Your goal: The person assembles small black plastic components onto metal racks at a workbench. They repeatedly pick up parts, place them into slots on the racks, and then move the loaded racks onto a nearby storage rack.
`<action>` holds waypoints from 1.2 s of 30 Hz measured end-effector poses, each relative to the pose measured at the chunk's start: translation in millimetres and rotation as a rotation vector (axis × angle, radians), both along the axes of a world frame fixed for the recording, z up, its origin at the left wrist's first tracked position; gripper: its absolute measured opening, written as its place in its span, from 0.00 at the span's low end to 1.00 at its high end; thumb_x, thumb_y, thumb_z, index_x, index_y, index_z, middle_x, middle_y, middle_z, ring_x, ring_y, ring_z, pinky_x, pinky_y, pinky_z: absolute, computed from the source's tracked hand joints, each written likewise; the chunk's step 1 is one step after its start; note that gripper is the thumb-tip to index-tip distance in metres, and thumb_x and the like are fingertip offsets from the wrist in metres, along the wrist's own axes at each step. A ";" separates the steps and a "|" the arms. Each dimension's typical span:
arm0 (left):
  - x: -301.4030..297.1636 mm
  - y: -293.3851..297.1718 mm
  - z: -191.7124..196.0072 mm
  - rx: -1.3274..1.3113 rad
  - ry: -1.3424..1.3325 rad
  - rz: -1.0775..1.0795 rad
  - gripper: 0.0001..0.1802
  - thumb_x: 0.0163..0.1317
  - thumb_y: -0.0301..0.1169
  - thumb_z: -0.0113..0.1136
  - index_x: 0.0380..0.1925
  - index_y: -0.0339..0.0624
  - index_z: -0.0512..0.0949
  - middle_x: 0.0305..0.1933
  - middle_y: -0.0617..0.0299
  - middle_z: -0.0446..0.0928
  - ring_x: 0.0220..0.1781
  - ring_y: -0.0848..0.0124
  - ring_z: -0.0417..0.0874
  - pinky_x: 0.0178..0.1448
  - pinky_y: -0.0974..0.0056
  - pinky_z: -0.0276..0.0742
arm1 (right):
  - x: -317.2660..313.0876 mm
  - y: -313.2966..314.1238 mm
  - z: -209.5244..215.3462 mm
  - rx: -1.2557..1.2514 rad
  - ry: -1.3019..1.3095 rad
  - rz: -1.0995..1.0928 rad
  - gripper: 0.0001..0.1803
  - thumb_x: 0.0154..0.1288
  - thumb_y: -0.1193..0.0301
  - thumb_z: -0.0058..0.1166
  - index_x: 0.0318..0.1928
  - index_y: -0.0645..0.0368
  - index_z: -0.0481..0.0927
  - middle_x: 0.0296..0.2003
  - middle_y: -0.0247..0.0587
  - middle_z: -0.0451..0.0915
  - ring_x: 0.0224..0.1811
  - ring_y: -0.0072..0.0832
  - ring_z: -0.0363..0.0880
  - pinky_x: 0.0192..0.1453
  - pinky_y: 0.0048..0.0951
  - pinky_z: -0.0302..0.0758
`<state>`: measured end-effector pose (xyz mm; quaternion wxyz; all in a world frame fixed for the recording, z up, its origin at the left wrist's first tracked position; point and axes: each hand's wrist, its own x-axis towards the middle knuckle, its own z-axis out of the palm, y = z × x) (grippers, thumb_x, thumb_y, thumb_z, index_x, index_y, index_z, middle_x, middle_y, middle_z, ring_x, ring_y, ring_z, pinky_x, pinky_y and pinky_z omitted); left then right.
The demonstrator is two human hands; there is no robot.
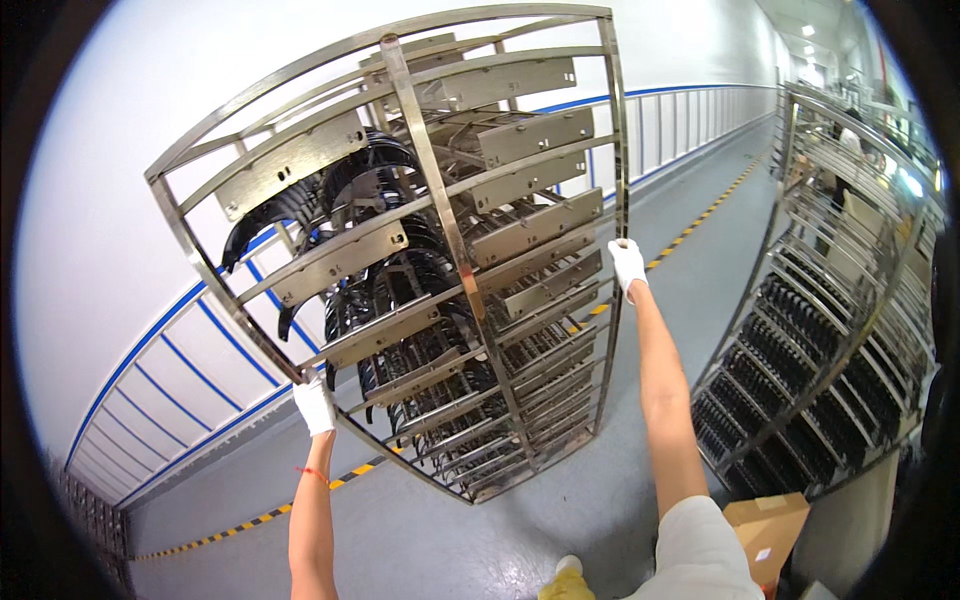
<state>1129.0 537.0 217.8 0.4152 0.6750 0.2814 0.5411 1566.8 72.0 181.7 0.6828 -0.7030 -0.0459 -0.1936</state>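
Steel-grey and tall, the metal shelf rack on the grey floor stood directly ahead of the person, tilted in the fisheye view, its tiers carrying curved black plastic parts that were too many and too overlapped to count. Both arms reached forward and up, nearly straight. The left hand, in a white glove, had its fingers curled around the rack's near left upright, low on the frame. The right hand, also white-gloved, was wrapped around the near right upright, higher up. A thin red band circled the left wrist. One second metal rack, loaded with rows of dark parts, stood well apart by the floor's right edge. One brown cardboard box sat at the lower right, near that second rack's base. Yellow-and-black striped floor tape ran along the white panelled wall.
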 end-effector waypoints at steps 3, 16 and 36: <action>-18.5 22.3 -7.2 0.061 0.099 0.071 0.25 0.74 0.49 0.49 0.22 0.43 0.69 0.12 0.67 0.62 0.12 0.75 0.63 0.18 0.62 0.58 | -19.9 13.5 -5.1 -0.076 0.046 0.088 0.18 0.64 0.62 0.59 0.47 0.61 0.76 0.40 0.42 0.81 0.41 0.30 0.77 0.50 0.31 0.75; 22.4 95.3 -32.1 0.008 0.094 0.007 0.22 0.74 0.44 0.48 0.23 0.42 0.73 0.12 0.64 0.66 0.12 0.71 0.68 0.20 0.62 0.64 | -132.9 -33.4 -30.3 0.073 -0.026 0.016 0.27 0.71 0.52 0.53 0.52 0.66 0.73 0.47 0.55 0.81 0.51 0.44 0.79 0.57 0.39 0.72; 23.0 160.2 -22.9 0.005 0.107 -0.420 0.19 0.70 0.37 0.46 0.18 0.45 0.69 0.17 0.64 0.63 0.20 0.73 0.65 0.30 0.61 0.69 | -437.4 -85.2 -56.7 0.042 0.130 -0.369 0.23 0.72 0.52 0.53 0.48 0.62 0.74 0.39 0.51 0.84 0.44 0.42 0.82 0.51 0.38 0.75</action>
